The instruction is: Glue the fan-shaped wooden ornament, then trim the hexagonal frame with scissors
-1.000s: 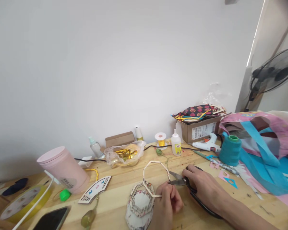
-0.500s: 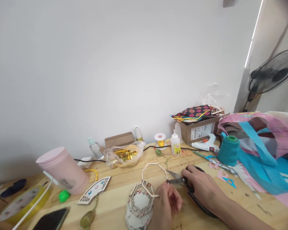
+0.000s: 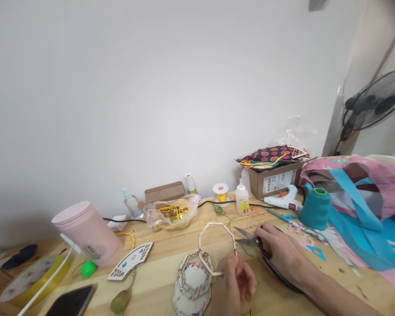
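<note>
My left hand (image 3: 234, 276) pinches a thin pale octagonal frame (image 3: 217, 224) by its lower right side. The frame is tilted up, and its lower left part overlaps a lattice octagon piece (image 3: 184, 274) lying on the wood table. In my right hand (image 3: 278, 248) is a pair of black-handled scissors (image 3: 250, 239), with the blades parted and their tips close to the frame's right side. A small gap shows between blades and frame. A thin green thread runs on the table behind the blades.
Behind stand a glue bottle (image 3: 242, 199), a yellow thread spool (image 3: 220, 193) and a plastic bag (image 3: 171, 213). To the right are a glue gun (image 3: 285, 199), a teal thread cone (image 3: 315, 208) and a cardboard box (image 3: 273, 180). A pink cup (image 3: 87, 232), fan-shaped piece (image 3: 131, 262) and phone (image 3: 71, 300) lie left.
The scissors have drawn back to the right from beside my left fingers, blades still parted. My left hand and the frame have shifted slightly right and down.
</note>
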{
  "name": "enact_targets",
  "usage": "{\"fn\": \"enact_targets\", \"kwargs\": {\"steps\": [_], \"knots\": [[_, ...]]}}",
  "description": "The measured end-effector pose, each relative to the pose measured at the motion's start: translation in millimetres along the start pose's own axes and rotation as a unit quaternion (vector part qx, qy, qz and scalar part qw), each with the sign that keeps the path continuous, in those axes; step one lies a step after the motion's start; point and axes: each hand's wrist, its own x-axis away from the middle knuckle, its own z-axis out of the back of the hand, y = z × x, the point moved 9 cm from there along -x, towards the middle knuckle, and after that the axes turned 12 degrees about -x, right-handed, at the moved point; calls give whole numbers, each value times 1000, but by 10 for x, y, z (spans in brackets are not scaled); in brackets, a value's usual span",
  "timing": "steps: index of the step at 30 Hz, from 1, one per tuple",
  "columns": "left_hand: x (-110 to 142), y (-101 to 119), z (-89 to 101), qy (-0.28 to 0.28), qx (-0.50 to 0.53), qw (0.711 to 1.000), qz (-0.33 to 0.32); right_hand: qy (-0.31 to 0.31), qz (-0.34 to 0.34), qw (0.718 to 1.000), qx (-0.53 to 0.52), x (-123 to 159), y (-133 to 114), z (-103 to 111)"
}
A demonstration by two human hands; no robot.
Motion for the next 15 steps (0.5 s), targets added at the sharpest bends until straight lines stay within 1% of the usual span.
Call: {"fn": "enact_targets", "kwargs": {"steps": [4, 8, 15], "knots": [[-19, 28, 33, 1, 16, 1000, -8, 1, 7, 1000, -14, 20, -24, -26], [-32, 19, 29, 0, 12, 1000, -12, -7, 26, 1000, 14, 30, -87, -77], [-55, -13, 33, 5, -5, 1000, -15, -14, 20, 1000, 13, 19, -104, -89]]}}
